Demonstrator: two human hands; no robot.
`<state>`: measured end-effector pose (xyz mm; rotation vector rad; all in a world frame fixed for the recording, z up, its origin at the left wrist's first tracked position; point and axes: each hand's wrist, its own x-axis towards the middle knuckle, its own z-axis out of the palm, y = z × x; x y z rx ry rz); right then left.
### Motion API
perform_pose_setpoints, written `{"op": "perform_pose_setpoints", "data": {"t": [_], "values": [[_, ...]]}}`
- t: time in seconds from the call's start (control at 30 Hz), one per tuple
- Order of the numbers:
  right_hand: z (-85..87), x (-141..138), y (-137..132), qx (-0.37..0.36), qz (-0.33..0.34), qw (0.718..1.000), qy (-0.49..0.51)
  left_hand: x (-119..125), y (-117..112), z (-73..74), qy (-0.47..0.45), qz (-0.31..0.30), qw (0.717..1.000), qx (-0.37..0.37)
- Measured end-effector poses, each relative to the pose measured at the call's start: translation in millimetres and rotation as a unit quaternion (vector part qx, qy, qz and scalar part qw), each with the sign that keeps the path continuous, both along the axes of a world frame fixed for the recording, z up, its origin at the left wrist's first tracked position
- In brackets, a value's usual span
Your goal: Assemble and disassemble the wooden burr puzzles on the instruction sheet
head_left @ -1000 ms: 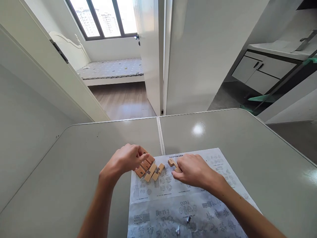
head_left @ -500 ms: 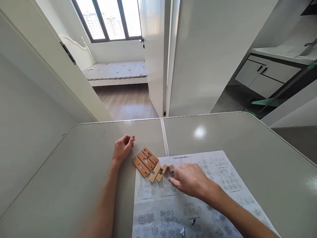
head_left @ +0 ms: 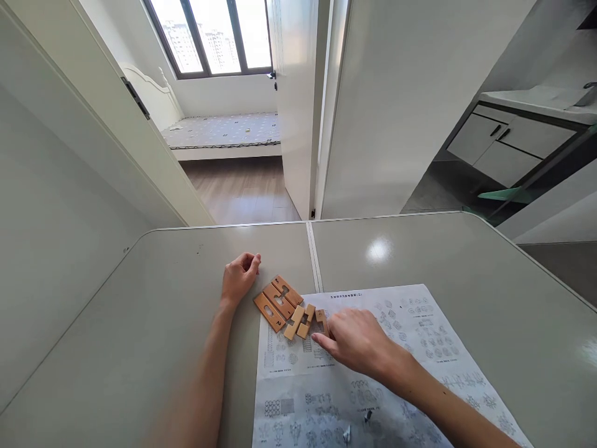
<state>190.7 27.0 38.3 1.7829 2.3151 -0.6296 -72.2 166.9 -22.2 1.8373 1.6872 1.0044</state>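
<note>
My right hand (head_left: 357,336) is over the printed sheet, its fingers curled at a notched wooden puzzle block (head_left: 320,316) and its thumb pointing left; the fingers hide part of the block. Two more notched puzzle blocks, one (head_left: 293,323) lighter and one (head_left: 306,322) beside it, lie just to the left. Further left are three flat brown wooden plates (head_left: 269,312) with cut-out slots and numbers, set side by side. My left hand (head_left: 239,277) rests on the table beyond them, loosely closed, with nothing visible in it.
Under the blocks a large paper sheet (head_left: 396,386) with printed diagrams covers the table's near right. Small silvery scraps (head_left: 346,434) lie on it. A seam (head_left: 314,255) crosses the grey table (head_left: 401,252). Behind stand an open door (head_left: 298,112) and a bed (head_left: 228,130).
My right hand and its block have shifted slightly left, closer to the other blocks. The middle block has turned a little more upright in view. My left hand stays closed; the camera view has shifted slightly.
</note>
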Motion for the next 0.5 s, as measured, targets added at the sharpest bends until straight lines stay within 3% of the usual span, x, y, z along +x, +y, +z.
{"op": "perform_pose_setpoints", "data": {"t": [0.23,0.5], "values": [[-9.2,10.5,-5.8,0.011,-0.028,0.994,0.109,2.7,-5.3,1.6,0.045,0.002,0.999,0.007],[-32.2,59.6,-20.3,0.058,-0.06,0.954,0.288,13.9,-16.7,0.4,0.111,0.01,0.994,0.004]]}}
